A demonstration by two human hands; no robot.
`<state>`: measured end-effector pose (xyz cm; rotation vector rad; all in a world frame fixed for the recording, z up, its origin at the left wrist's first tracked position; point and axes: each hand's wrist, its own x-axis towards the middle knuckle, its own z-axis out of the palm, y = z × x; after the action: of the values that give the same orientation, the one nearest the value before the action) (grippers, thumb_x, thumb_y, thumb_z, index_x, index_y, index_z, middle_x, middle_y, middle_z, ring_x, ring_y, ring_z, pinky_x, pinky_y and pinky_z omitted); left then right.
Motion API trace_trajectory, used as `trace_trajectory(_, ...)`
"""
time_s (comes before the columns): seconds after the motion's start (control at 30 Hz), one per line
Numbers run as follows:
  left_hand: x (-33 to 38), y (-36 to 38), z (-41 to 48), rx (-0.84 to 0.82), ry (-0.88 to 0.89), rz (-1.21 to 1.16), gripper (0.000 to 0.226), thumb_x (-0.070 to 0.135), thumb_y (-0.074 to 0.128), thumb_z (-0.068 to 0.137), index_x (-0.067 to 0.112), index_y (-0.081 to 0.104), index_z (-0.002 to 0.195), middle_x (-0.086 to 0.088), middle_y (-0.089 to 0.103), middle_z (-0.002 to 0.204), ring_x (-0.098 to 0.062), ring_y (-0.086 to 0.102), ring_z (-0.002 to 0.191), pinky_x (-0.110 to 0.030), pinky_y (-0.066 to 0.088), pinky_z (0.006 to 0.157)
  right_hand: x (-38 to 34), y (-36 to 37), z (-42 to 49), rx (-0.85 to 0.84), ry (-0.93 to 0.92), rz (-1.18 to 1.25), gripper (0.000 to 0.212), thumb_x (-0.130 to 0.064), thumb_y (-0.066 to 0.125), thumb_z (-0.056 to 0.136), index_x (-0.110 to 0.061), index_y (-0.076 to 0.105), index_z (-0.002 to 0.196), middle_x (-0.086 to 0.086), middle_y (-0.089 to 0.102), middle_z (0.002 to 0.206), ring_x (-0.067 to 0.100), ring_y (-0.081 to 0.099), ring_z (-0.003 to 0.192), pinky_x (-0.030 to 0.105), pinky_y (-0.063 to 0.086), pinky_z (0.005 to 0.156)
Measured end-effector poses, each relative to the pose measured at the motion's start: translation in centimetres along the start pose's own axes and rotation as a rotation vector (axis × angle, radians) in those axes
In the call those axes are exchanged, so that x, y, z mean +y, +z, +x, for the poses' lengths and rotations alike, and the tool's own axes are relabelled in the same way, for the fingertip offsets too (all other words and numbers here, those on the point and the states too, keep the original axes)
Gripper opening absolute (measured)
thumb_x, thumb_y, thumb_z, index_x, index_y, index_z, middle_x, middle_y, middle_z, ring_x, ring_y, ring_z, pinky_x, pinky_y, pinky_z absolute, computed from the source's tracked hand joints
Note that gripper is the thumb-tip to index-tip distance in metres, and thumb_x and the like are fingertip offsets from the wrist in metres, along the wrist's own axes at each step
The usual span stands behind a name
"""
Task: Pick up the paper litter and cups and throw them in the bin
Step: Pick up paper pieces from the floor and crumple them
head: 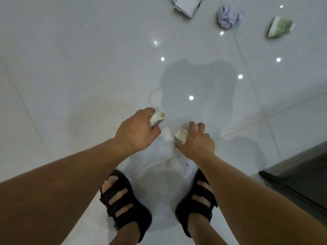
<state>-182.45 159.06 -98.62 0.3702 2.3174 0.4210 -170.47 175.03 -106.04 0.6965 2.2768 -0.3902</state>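
My left hand (137, 130) grips a crushed white paper cup (158, 117) above the glossy tiled floor. Beside it, my right hand (196, 141) holds a second crumpled white cup or paper piece (180, 135), fingers curled over it. Farther ahead on the floor lie a torn white paper box (186, 5), a crumpled pale lilac paper ball (228, 16) and a green-and-white paper cup (279, 27) on its side. No bin shows in view.
My feet in black strap sandals (123, 204) stand on the white tiles just below my hands. A dark piece of furniture or threshold (300, 175) occupies the lower right corner. Ceiling lights reflect as bright dots on the floor.
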Motion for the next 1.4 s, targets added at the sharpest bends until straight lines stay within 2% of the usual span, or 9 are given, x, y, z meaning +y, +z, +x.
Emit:
trace_trajectory(0.2,-2.0,1.9,0.3,-0.042,-0.049,-0.034,0.053,0.036,0.053,0.089,0.024,0.039,0.139,-0.004,0.053,0.127,-0.027,0.057,0.105,-0.035,0.046,0.086,-0.8,2.6,1.0,0.039,-0.007,0.025,0.063,-0.046,0.063,0.080,-0.015,0.035,0.127,0.008,0.035,0.116,0.025,0.041,0.078,0.033,0.037,0.060)
trace_trajectory(0.37,-0.8,-3.6,-2.8,-0.012,-0.071,-0.034,0.051,0.037,0.052,0.091,0.024,0.039,0.139,-0.003,0.053,0.128,-0.025,0.057,0.103,-0.031,0.043,0.080,-3.9,-4.5,-2.2,0.074,-0.066,0.019,0.069,-0.050,0.057,0.075,-0.016,0.030,0.128,0.005,0.036,0.115,0.022,0.041,0.080,0.032,0.037,0.060)
trace_trajectory(0.6,4.1,-24.0,-10.1,0.200,-0.118,-0.106,0.053,0.038,0.054,0.090,0.026,0.040,0.139,-0.001,0.050,0.134,-0.026,0.056,0.109,-0.028,0.039,0.083,-13.4,-25.3,-11.7,0.190,-0.327,-0.041,0.077,-0.058,0.053,0.072,-0.024,0.027,0.136,0.004,0.043,0.124,0.028,0.051,0.098,0.036,0.045,0.071)
trace_trajectory(0.73,5.6,-38.2,-16.5,0.350,-0.110,-0.136,0.043,0.038,0.053,0.089,0.025,0.046,0.130,-0.002,0.053,0.125,-0.018,0.052,0.088,-0.027,0.037,0.074,-20.4,-38.6,-18.7,0.291,-0.446,-0.081,0.079,-0.060,0.047,0.066,-0.026,0.029,0.135,0.003,0.046,0.124,0.028,0.049,0.106,0.039,0.046,0.078)
trace_trajectory(0.8,6.0,-44.9,-19.9,0.418,-0.088,-0.140,0.041,0.037,0.054,0.088,0.025,0.049,0.127,-0.001,0.053,0.124,-0.014,0.047,0.085,-0.027,0.035,0.072,-24.0,-44.6,-22.6,0.347,-0.500,-0.089,0.081,-0.059,0.046,0.065,-0.026,0.032,0.138,0.003,0.048,0.127,0.027,0.049,0.111,0.039,0.046,0.081)
trace_trajectory(0.93,6.1,-56.0,-26.8,0.499,-0.095,-0.129,0.047,0.036,0.054,0.086,0.027,0.048,0.131,0.002,0.048,0.130,-0.020,0.051,0.105,-0.028,0.036,0.076,-30.1,-54.2,-30.1,0.404,-0.576,-0.070,0.083,-0.060,0.051,0.067,-0.027,0.034,0.141,0.001,0.047,0.131,0.026,0.048,0.117,0.038,0.045,0.087)
trace_trajectory(1.0,5.8,-60.2,-29.4,0.523,-0.108,-0.092,0.052,0.036,0.054,0.086,0.026,0.045,0.136,0.001,0.046,0.132,-0.021,0.047,0.115,-0.029,0.037,0.080,-32.8,-57.9,-32.9,0.392,-0.611,-0.099,0.083,-0.062,0.051,0.068,-0.028,0.031,0.142,0.001,0.044,0.134,0.026,0.045,0.120,0.039,0.044,0.088)
trace_trajectory(1.13,5.1,-66.2,-32.3,0.548,-0.143,-0.063,0.055,0.034,0.056,0.086,0.023,0.044,0.139,-0.001,0.047,0.130,-0.023,0.047,0.116,-0.033,0.043,0.087,-37.4,-63.6,-35.9,0.401,-0.696,-0.167,0.083,-0.062,0.053,0.072,-0.029,0.028,0.143,0.000,0.043,0.137,0.024,0.044,0.122,0.039,0.044,0.089)
trace_trajectory(1.4,4.4,-76.5,-28.9,0.626,-0.238,-0.088,0.038,0.035,0.060,0.080,0.024,0.056,0.117,0.000,0.052,0.111,-0.019,0.049,0.091,-0.032,0.046,0.075,-46.6,-73.7,-32.8,0.422,-0.802,-0.170,0.083,-0.062,0.056,0.076,-0.028,0.027,0.146,-0.001,0.042,0.138,0.023,0.045,0.121,0.037,0.045,0.091)
